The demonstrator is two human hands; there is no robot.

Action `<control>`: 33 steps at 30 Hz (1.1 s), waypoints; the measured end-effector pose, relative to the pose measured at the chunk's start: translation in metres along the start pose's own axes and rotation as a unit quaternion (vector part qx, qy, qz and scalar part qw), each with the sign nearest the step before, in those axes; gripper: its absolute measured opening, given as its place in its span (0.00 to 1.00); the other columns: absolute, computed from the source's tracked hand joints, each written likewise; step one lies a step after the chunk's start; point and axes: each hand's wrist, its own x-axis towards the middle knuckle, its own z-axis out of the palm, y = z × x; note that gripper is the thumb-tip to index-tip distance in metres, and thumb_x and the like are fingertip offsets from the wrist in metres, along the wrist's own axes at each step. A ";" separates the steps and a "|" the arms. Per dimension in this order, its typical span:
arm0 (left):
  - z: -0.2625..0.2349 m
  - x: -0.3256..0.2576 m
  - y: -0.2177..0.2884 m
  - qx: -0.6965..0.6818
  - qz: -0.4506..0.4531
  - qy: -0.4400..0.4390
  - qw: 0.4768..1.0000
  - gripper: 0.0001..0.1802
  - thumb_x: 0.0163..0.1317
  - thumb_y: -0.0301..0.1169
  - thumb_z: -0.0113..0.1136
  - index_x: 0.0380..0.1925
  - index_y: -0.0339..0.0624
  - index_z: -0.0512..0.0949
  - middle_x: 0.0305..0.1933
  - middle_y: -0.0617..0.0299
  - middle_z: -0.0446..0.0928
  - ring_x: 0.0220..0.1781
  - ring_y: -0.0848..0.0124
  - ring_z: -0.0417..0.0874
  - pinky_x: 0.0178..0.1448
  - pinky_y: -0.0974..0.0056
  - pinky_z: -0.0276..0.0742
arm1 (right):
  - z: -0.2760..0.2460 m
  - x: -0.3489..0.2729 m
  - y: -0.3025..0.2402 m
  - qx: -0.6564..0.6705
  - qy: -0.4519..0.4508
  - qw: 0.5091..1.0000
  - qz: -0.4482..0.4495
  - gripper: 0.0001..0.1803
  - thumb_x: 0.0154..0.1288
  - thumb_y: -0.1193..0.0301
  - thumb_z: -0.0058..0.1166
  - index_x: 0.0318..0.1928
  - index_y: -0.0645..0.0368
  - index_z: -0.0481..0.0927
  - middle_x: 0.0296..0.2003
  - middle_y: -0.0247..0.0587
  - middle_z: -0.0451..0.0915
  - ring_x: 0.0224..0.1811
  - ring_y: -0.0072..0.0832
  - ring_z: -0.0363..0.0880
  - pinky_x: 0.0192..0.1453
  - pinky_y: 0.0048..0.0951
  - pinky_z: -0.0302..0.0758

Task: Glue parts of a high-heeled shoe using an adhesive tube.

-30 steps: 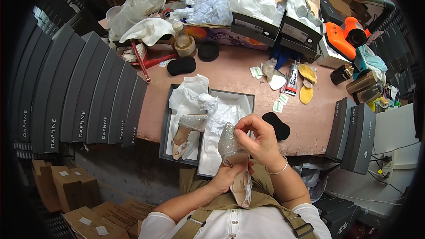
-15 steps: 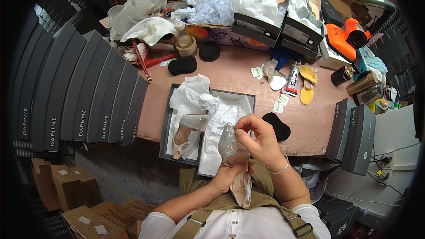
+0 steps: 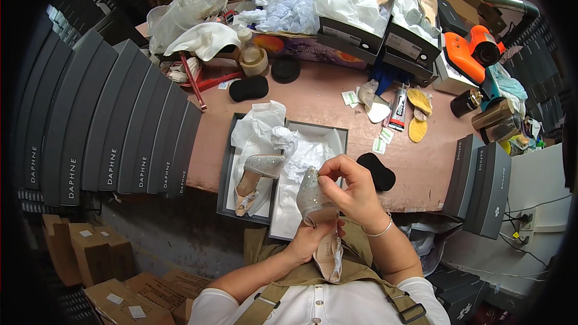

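A silvery glittery high-heeled shoe (image 3: 315,197) is in my left hand (image 3: 307,243), toe pointing away from me and strap end near my lap. My fingers wrap its middle from below. Thumb and forefinger of my right hand (image 3: 356,194) pinch together at the pointed toe's right side; whatever is between them is too small to make out. The matching shoe (image 3: 262,166) lies in the left half of an open dark grey shoebox (image 3: 224,204). White tissue paper (image 3: 256,125) fills much of that box, just beyond my hands.
Grey shoeboxes (image 3: 90,114) stand in a row at left, with two more boxes (image 3: 486,189) at right. Beyond lie a glue tube (image 3: 397,108), yellow pads (image 3: 416,130) and black oval sponges (image 3: 248,89). A black pad (image 3: 376,172) sits beside my right hand.
My right fingertips have shifted very slightly at the shoe's toe. The rest looks the same.
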 end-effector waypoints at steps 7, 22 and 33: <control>0.004 -0.002 0.001 0.025 0.024 0.013 0.999 0.11 0.63 0.28 0.51 0.45 0.35 0.72 0.38 0.57 0.78 0.37 0.69 0.81 0.39 0.66 0.79 | 0.001 0.002 -0.003 -0.016 0.014 1.000 -0.022 0.05 0.54 0.80 0.54 0.33 0.64 0.74 0.28 0.38 0.74 0.29 0.24 0.75 0.34 0.23 0.72; -0.002 0.007 0.007 -0.004 -0.035 -0.006 0.999 0.12 0.62 0.33 0.54 0.42 0.37 0.74 0.37 0.58 0.78 0.35 0.69 0.81 0.37 0.65 0.79 | -0.015 -0.012 0.007 0.078 0.084 0.993 0.024 0.05 0.58 0.79 0.53 0.35 0.66 0.74 0.30 0.33 0.76 0.31 0.17 0.74 0.39 0.20 0.73; -0.007 0.012 0.069 0.163 -0.119 -0.180 0.963 0.20 0.60 0.36 0.59 0.49 0.37 0.71 0.39 0.56 0.77 0.38 0.69 0.82 0.41 0.65 0.80 | -0.001 -0.061 0.010 0.164 -0.038 0.970 0.173 0.31 0.59 0.70 0.57 0.62 0.61 0.63 0.46 0.41 0.76 0.45 0.24 0.74 0.46 0.25 0.73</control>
